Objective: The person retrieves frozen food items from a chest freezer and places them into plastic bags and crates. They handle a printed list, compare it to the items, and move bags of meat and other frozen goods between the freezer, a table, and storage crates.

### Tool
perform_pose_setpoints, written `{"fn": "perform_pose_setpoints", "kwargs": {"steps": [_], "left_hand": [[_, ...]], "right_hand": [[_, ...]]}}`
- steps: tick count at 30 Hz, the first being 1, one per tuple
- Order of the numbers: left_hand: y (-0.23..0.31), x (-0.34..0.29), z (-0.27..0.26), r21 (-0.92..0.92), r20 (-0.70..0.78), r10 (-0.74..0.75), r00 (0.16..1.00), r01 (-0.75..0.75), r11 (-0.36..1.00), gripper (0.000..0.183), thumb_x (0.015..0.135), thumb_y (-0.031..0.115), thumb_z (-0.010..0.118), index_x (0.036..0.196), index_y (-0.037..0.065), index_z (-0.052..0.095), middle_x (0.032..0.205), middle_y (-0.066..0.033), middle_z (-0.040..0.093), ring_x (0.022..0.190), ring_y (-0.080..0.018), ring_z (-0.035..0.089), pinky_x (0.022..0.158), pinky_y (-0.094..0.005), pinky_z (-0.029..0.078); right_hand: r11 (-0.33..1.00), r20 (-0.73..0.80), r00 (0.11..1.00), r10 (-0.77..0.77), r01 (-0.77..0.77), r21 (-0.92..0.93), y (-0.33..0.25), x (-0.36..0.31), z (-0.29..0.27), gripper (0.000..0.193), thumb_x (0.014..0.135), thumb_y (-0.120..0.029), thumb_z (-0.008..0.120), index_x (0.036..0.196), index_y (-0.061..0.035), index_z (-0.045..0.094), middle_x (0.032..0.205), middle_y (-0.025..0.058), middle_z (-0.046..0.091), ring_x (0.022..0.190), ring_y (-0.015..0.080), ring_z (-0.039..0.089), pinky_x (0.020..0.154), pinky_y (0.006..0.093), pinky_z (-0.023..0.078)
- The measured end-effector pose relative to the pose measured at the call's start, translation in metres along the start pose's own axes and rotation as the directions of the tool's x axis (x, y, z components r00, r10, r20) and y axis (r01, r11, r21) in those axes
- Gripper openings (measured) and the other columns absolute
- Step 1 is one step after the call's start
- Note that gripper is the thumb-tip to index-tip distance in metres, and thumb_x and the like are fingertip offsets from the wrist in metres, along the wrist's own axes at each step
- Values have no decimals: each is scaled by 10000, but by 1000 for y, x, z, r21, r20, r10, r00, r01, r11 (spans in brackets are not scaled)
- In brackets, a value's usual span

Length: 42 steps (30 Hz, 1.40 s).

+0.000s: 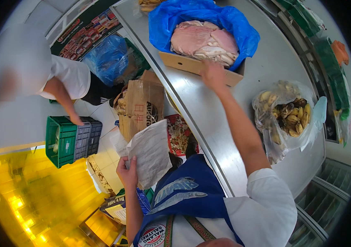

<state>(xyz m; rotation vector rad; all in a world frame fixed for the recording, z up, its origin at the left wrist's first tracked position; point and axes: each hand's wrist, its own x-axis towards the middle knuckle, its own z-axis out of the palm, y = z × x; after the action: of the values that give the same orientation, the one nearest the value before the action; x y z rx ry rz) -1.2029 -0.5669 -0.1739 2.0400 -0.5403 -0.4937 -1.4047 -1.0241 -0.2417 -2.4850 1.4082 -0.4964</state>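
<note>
My left hand [128, 169] grips a creased grey-white sheet [150, 153] by its left edge, thumb over the top. It looks like paper or thin card and hangs beside the metal table. My right arm reaches across the table to a low cardboard box [179, 62]. My right hand [214, 75] is at the box's near rim, its fingers bent over the edge and partly hidden. A blue plastic liner [163, 31] spills over the box's sides. Inside lie pale pink slabs of raw meat [198, 38], close to my fingertips.
On the metal table [245, 119], a clear bag of bananas [297, 117] sits right of my arm. Left of the table stand an opened brown carton [146, 107] and a blue plastic bag [108, 57]. At left, another person's hand [76, 119] touches a green and grey crate [64, 142].
</note>
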Motion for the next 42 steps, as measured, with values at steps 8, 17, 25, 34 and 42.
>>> {"fn": "perform_pose_setpoints", "kwargs": {"steps": [8, 17, 25, 34, 42], "left_hand": [[2, -16, -1, 19, 40, -61, 997, 60, 998, 169, 951, 102, 767, 908, 15, 629, 884, -14, 665, 837, -84, 559, 774, -247, 463], [4, -9, 5, 76, 32, -13, 999, 11, 997, 154, 952, 108, 764, 898, 18, 650, 821, 4, 651, 790, -72, 548, 721, -240, 455], [-2, -6, 6, 46, 50, -20, 999, 18, 999, 160, 946, 119, 772, 889, 25, 656, 818, 2, 658, 773, -68, 549, 699, -237, 444], [4, -13, 3, 125, 18, -6, 1000, 4, 992, 151, 954, 105, 761, 902, 13, 652, 843, -13, 676, 792, -79, 566, 728, -245, 465], [0, -21, 4, 65, -54, -4, 999, 8, 998, 160, 946, 98, 766, 900, 10, 641, 822, -21, 660, 796, -95, 569, 727, -258, 467]], "right_hand": [[997, -274, 960, -62, 72, 25, -28, -57, 32, 396, 843, -146, 744, 1220, -98, 630, 1115, 92, 633, 1127, 303, 569, 1045, 463, 392], [997, -295, 954, -63, 74, 28, -21, -51, 34, 406, 836, -128, 733, 1227, -109, 626, 1121, 84, 630, 1116, 306, 572, 1048, 461, 398], [997, -290, 956, -51, 66, 44, -22, -48, 30, 409, 828, -118, 725, 1227, -111, 633, 1121, 80, 632, 1129, 301, 563, 1050, 461, 394], [969, -75, 987, 144, -126, 211, -3, -9, 6, 268, 908, -195, 682, 1148, -88, 732, 1060, 146, 723, 1062, 363, 639, 947, 519, 474], [953, 21, 999, -26, 31, -302, 99, 112, -46, 223, 853, -153, 635, 1015, -87, 774, 1007, 188, 746, 1066, 398, 656, 898, 521, 506]]}}
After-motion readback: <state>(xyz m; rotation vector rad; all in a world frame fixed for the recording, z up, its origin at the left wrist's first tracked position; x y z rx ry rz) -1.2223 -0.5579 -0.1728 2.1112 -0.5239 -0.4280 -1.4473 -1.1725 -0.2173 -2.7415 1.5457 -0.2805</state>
